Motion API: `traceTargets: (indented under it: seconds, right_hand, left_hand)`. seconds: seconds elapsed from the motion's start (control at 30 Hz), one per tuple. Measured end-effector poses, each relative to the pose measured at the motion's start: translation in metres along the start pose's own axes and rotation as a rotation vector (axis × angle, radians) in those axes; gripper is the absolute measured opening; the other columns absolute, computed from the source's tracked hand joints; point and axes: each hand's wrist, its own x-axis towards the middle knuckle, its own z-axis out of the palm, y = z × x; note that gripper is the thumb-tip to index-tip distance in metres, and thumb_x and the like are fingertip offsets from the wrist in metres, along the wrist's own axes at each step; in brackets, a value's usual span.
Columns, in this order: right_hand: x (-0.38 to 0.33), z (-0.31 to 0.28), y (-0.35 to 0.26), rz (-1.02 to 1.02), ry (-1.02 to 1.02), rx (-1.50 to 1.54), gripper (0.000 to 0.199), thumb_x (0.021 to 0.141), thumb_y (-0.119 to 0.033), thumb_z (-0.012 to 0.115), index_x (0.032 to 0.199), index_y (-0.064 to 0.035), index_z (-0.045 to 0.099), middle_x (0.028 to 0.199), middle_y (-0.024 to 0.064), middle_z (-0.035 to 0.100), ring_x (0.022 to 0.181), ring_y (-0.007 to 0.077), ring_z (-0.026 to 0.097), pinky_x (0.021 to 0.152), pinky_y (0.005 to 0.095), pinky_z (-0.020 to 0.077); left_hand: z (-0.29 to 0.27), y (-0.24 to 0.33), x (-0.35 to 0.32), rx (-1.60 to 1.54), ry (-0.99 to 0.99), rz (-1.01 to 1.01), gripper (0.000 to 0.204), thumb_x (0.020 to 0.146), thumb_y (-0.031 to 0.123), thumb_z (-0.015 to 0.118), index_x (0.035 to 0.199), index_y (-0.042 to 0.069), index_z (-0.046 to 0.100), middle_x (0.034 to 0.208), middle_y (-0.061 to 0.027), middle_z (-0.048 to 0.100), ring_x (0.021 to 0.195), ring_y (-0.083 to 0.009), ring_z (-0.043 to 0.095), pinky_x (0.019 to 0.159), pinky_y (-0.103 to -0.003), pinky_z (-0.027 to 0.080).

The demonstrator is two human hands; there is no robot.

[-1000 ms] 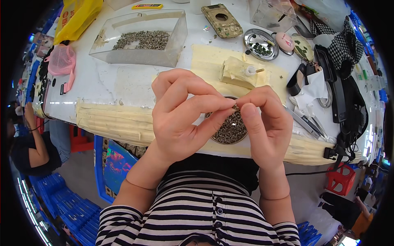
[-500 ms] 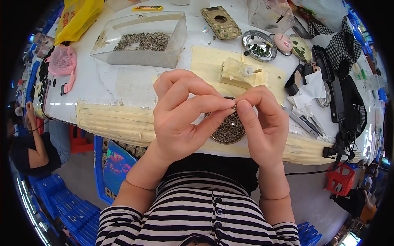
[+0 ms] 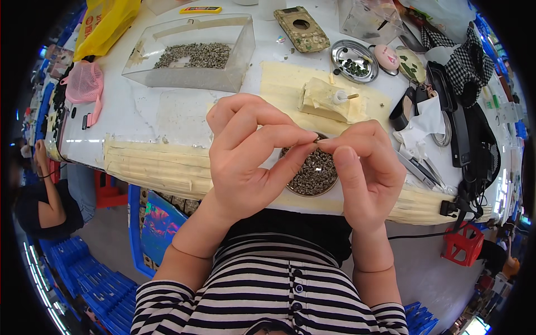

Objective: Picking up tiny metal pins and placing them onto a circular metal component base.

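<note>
My left hand (image 3: pixel 243 159) pinches a tiny metal piece (image 3: pixel 316 140) between thumb and index fingertip. Its finer shape is too small to tell. My right hand (image 3: pixel 369 173) comes in from the other side. Its index fingertip touches the same piece, while the thumb stands apart from that finger, lower and to the right. Beneath the fingertips, at the table's front edge, lies a round dish (image 3: pixel 310 195) full of small metallic pieces (image 3: pixel 311 172). My hands cover part of its rim.
Behind my hands stands a tape-wrapped block (image 3: pixel 321 103) with a white nozzle. A clear box (image 3: pixel 223 82) of similar pieces is at the back left. Right of it are a camouflage case (image 3: pixel 301 33) and a metal plate (image 3: pixel 336 73) with dark green bits. Tweezers (image 3: pixel 427 172) lie at right.
My right thumb has come away from the tiny piece, moving right and down, and the right hand has shifted slightly right. The left hand keeps its pinch in nearly the same place.
</note>
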Motion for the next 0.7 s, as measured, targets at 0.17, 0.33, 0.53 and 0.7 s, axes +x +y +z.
traceTargets:
  seconds: [0.17, 0.33, 0.53, 0.7]
  right_hand:
    - [0.0014, 0.0033, 0.0034, 0.057, -0.012, -0.023, 0.008, 0.092, -0.003, 0.066, 0.091, 0.0017, 0.072, 0.083, 0.007, 0.064, 0.076, 0.0144, 0.057, 0.068, 0.0259, 0.0456]
    - [0.0015, 0.0024, 0.0012, 0.115, -0.039, 0.009, 0.01, 0.094, -0.004, 0.064, 0.09, 0.0019, 0.071, 0.083, 0.0069, 0.065, 0.076, 0.0144, 0.057, 0.068, 0.0262, 0.0456]
    - [0.0009, 0.0004, 0.0025, 0.067, -0.013, 0.025, 0.008, 0.092, -0.005, 0.066, 0.09, 0.0011, 0.072, 0.083, 0.0073, 0.064, 0.075, 0.0143, 0.057, 0.068, 0.0253, 0.045]
    - [-0.0022, -0.0042, -0.0014, -0.023, -0.074, -0.058, 0.022, 0.1, -0.01, 0.056, 0.094, 0.005, 0.071, 0.089, 0.0068, 0.061, 0.079, 0.0108, 0.052, 0.071, 0.0229, 0.0393]
  left_hand:
    - [-0.002, 0.0005, 0.0008, -0.06, -0.013, 0.0, 0.018, 0.072, 0.004, 0.082, 0.088, 0.008, 0.073, 0.088, -0.0022, 0.064, 0.092, -0.0239, 0.051, 0.082, -0.035, 0.042]
    - [-0.0017, -0.0006, 0.0003, -0.056, -0.014, 0.017, 0.019, 0.072, 0.004, 0.082, 0.088, 0.008, 0.073, 0.088, -0.0021, 0.064, 0.091, -0.0236, 0.051, 0.082, -0.035, 0.042]
    - [-0.0007, 0.0011, 0.0006, 0.014, 0.01, 0.018, 0.021, 0.071, 0.002, 0.082, 0.089, 0.008, 0.073, 0.088, -0.0024, 0.064, 0.091, -0.0243, 0.052, 0.082, -0.035, 0.043]
    - [-0.0003, 0.001, 0.0001, 0.024, 0.007, 0.003, 0.021, 0.071, 0.002, 0.082, 0.089, 0.007, 0.073, 0.088, -0.0029, 0.064, 0.092, -0.0247, 0.052, 0.083, -0.035, 0.043]
